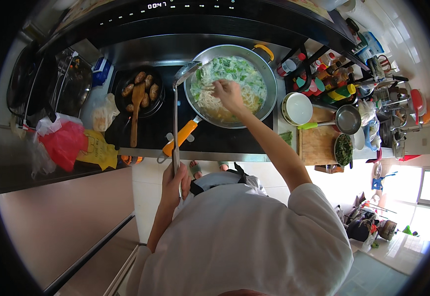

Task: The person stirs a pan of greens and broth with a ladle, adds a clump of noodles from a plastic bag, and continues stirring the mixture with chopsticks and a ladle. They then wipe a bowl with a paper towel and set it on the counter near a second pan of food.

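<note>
My left hand [174, 183] grips the long handle of a metal ladle [176, 122], whose bowl hangs at the left rim of a large wok. The wok [272, 88] has orange handles and sits on the black stove. In it are noodles [209, 100], chopped greens [233, 66] and a steaming, yellowish broth. My right hand [225, 91] is over the wok, its fingers bent close together above the noodles; some pale strands show by the fingertips, but I cannot tell if they are held.
Left on the stove, a black frying pan [117, 87] holds several browned oblong pieces and a wooden spatula [137, 103]. To the right are white bowls [299, 108], a cutting board [311, 142], a small green-handled pan [348, 119] and a bowl of chopped greens [344, 149]. Plastic bags [65, 140] lie at far left.
</note>
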{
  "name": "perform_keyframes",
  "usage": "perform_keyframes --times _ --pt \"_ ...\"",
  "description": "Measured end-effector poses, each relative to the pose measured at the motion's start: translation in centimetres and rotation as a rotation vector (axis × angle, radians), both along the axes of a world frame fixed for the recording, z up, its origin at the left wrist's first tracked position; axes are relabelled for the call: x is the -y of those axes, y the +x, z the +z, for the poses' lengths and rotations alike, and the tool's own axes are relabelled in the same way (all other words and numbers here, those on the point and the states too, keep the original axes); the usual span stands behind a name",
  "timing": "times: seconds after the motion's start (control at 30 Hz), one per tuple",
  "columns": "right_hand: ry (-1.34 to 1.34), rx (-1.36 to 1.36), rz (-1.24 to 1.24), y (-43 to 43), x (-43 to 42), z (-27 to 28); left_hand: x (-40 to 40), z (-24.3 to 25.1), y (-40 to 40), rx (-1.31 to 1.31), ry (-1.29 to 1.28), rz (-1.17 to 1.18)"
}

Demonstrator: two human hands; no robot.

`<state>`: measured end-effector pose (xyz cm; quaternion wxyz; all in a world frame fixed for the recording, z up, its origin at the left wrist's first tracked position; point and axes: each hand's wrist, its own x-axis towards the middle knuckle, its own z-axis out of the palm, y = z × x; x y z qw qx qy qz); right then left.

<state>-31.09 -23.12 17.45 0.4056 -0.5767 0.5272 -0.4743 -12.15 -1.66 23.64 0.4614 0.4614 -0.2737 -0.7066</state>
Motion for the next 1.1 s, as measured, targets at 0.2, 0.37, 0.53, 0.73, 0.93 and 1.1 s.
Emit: perform_keyframes --times 0.2,0.37,0.53,0.73,0.93,1.1 --pt "0.059 -0.186 0.172 -5.7 -3.3 -0.4 0.6 -0.3 -0.2 0.031 0.016 -0.07" --pt "-0.015 -0.273 0.172 -9.1 -5.7 1.5 1.0 -0.4 -0.5 0.03 0.033 -0.095" --pt "-0.054 -0.595 0.041 -10.0 -6.5 4.9 1.1 -0.5 -0.4 0.035 0.032 -0.072" --pt "-0.094 -0.3 -0.033 -8.6 -4.9 7.6 1.3 -0.1 -0.4 -0.005 -0.01 -0.046" --pt "-0.06 -0.049 -0.051 -6.3 -2.4 5.4 1.3 0.7 -0.5 0.037 -0.012 -0.034" --pt "-0.157 0.065 -0.045 -2.1 1.0 1.7 1.0 0.1 -0.2 0.0 -0.022 -0.049"
